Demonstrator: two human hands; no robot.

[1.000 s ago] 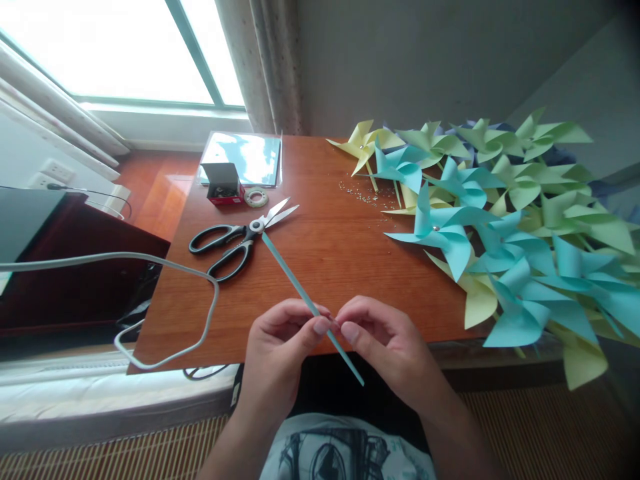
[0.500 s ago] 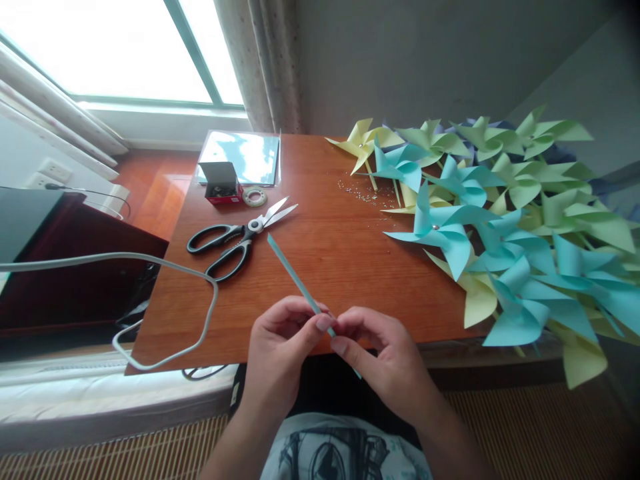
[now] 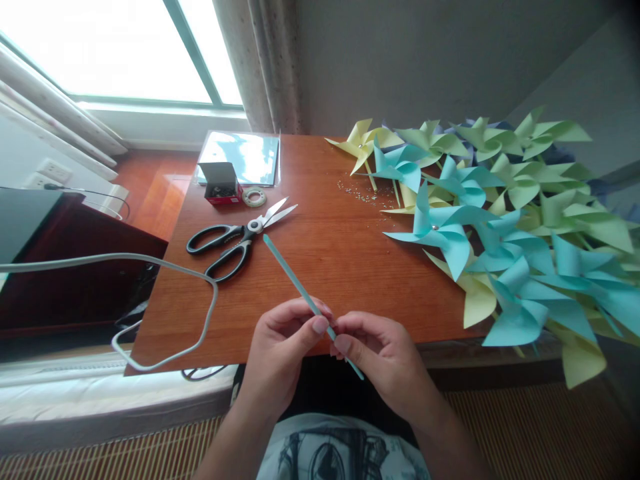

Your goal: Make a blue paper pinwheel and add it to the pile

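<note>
A thin light-blue rolled paper stick (image 3: 289,272) slants between my two hands above the table's near edge. Its far end points up and left toward the scissors, and its near end sticks out below my right thumb. My left hand (image 3: 290,343) is closed, pinching the stick around its middle between thumb and fingers. Just beside it my right hand (image 3: 383,353) is closed on the lower part of the same stick. The curled fingertips under the stick are partly hidden.
Black-handled scissors (image 3: 245,233) lie spread on the wooden table (image 3: 330,247). Behind them are a small open box (image 3: 223,190), a tape roll (image 3: 255,197) and sheets in clear plastic (image 3: 250,157). Several paper pinwheels (image 3: 440,227) cover the right side. A white cable (image 3: 213,313) crosses the left edge.
The stick has turned slightly between my fingers, and its far end has shifted a little left. Both hands keep their pinch in nearly the same place.
</note>
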